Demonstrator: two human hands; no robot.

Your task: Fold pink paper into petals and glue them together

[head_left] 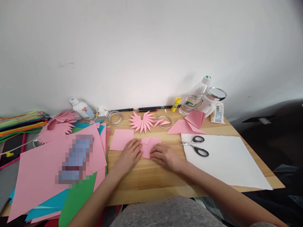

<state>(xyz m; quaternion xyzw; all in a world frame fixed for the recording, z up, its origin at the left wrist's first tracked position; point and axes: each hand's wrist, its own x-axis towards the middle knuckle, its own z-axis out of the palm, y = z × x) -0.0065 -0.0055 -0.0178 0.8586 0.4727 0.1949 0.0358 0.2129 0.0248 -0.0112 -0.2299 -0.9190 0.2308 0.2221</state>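
Note:
A small folded piece of pink paper (149,143) lies on the wooden table in front of me, creases and flaps showing on its top. Along its left edge, my left hand (130,154) rests with the fingers stretched out flat. My right hand (165,156) has its fingers curled over the lower right edge of the paper; its thumb is hidden. Beside my left hand is a flat pink square sheet (121,139). Just behind the folded piece sits a fan of pointed pink paper folds (142,122).
Black-handled scissors (200,146) lie on a white sheet (227,160) at right. A bottle (193,96), a white mug (209,102) and a yellow glue stick (176,104) stand near the wall. Stacked coloured paper (40,167) and a pink folded ring (60,126) fill the left.

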